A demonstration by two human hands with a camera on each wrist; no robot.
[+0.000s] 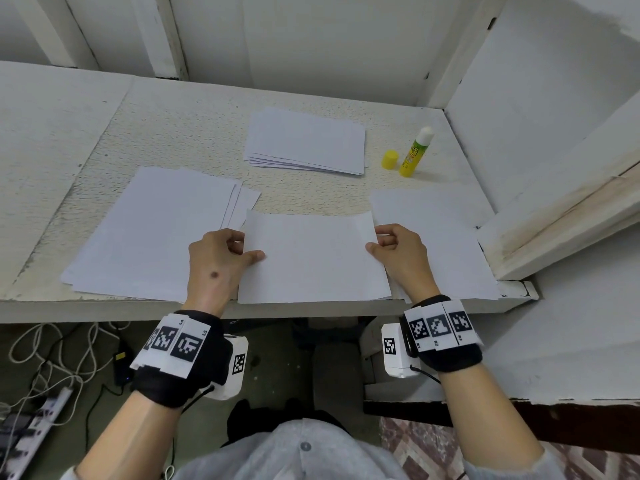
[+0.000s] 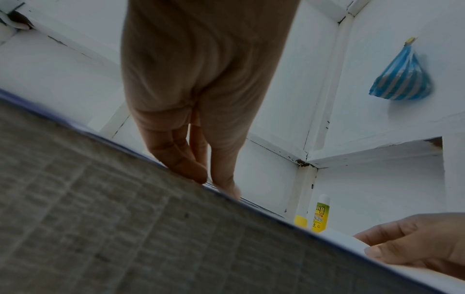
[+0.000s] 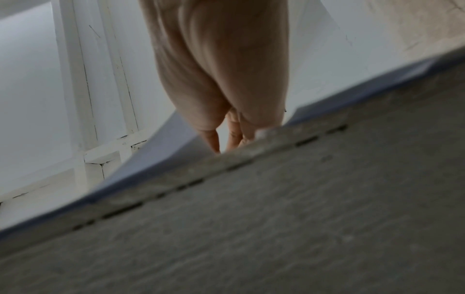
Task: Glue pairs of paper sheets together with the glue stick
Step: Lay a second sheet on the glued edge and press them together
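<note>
White-painted nook, cluttered floor below.
Rough speckled table (image 1: pixel 180 133) set against white wall panels (image 1: pixel 311 39), with a worn wooden beam (image 1: pixel 561 216) slanting in at the right. Under the table edge, tangled white cables (image 1: pixel 52 355), a black adapter (image 1: pixel 121 362) and a power strip (image 1: pixel 38 424) on the dark floor at the left; patterned tiles (image 1: pixel 426 448) at the lower right. Blue striped bag (image 2: pixel 402 77) hanging on the wall from a yellow clip (image 2: pixel 410 40).

Sheet (image 1: pixel 311 261) at table (image 1: pixel 180 133) front edge between two stacks, third stack (image 1: pixel 306 140) behind, glue stick (image 1: pixel 415 152) right of cap (image 1: pixel 390 159)
</note>
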